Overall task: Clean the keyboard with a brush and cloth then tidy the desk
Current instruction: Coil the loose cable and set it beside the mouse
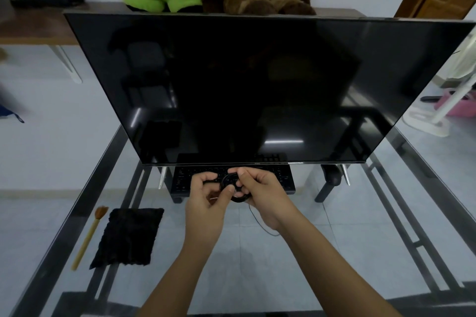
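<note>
Both hands meet above the glass desk, just in front of the keyboard, which lies under the monitor at the far edge. Left hand and right hand pinch a coiled black cable, probably the keyboard's lead. Brush and black cloth lie side by side near the left edge, untouched.

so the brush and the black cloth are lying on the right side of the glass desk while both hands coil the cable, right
Not quite: the head view shows the brush and black cloth on the left side of the glass desk. The left hand and right hand do hold the coiled cable.
</note>
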